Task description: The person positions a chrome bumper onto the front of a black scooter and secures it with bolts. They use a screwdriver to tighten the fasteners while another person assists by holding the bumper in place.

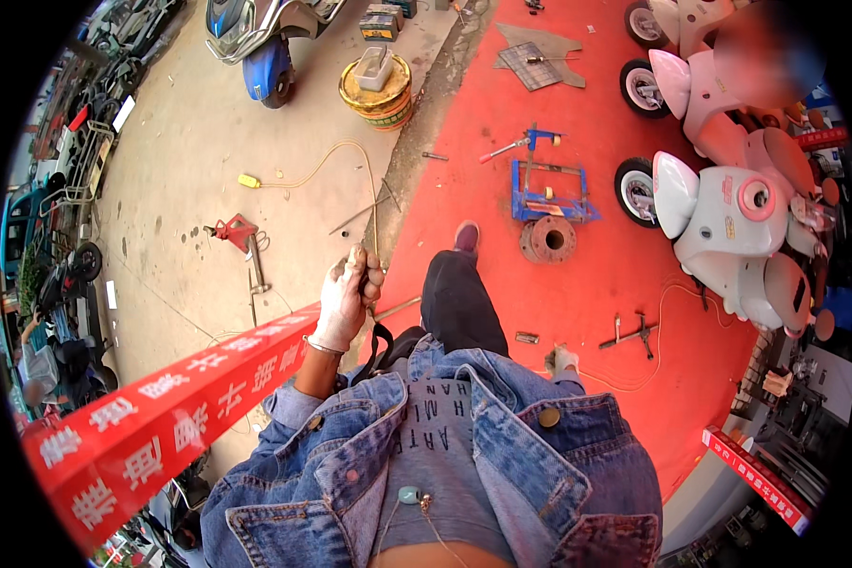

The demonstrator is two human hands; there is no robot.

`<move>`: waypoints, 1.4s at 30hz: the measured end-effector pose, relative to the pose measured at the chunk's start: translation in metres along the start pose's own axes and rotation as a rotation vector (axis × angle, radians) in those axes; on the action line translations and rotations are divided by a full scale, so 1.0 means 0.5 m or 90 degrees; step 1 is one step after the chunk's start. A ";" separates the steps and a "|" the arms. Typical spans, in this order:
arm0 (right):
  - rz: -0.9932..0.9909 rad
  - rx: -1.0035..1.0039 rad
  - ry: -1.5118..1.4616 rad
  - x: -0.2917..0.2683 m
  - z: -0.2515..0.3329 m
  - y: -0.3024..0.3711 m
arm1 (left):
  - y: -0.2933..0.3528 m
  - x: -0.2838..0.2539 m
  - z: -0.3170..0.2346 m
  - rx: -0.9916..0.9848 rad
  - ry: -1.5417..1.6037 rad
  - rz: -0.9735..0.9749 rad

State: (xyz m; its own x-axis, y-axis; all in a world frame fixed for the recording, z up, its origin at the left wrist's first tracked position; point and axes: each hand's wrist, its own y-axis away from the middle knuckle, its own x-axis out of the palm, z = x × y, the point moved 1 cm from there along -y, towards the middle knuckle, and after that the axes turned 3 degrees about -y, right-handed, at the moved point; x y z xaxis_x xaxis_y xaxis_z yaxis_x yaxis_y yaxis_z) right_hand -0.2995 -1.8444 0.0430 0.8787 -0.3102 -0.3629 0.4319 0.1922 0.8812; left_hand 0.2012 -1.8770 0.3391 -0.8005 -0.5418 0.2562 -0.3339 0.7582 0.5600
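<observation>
My left hand (344, 301), in a dirty white glove with darkened fingertips, is raised in front of my body. Its fingers are closed round a thin yellow cord (373, 213). From there the cord arcs away over the concrete to a yellow plug or socket (249, 181) lying on the ground. Low at my right side, just past the denim sleeve, part of my right hand (563, 360) shows in a pale glove. Its fingers are too small and hidden to read. Near it on the red floor lies a small dark metal cylinder (527, 337).
A red post with white lettering (180, 407) stands close on my left. Ahead are a blue metal frame (547, 189) and a rusty flanged cylinder (551, 239). Parked scooters (729, 213) line the right. A red jack (234, 232), a bucket (379, 95) and a cross wrench (642, 333) are around.
</observation>
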 end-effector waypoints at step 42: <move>0.278 -0.435 0.422 2.525 2.156 -0.607 | -2.164 0.573 -0.577 -0.297 0.484 -0.399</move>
State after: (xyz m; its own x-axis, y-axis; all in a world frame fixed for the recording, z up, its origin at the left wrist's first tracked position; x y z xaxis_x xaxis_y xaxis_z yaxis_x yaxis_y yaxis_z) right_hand 0.4590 -3.2982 -0.3563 0.8320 0.4460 -0.3299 -0.1082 0.7138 0.6919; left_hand 0.4766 -2.9572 0.0338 0.0171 -0.9884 0.1509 -0.2259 0.1432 0.9636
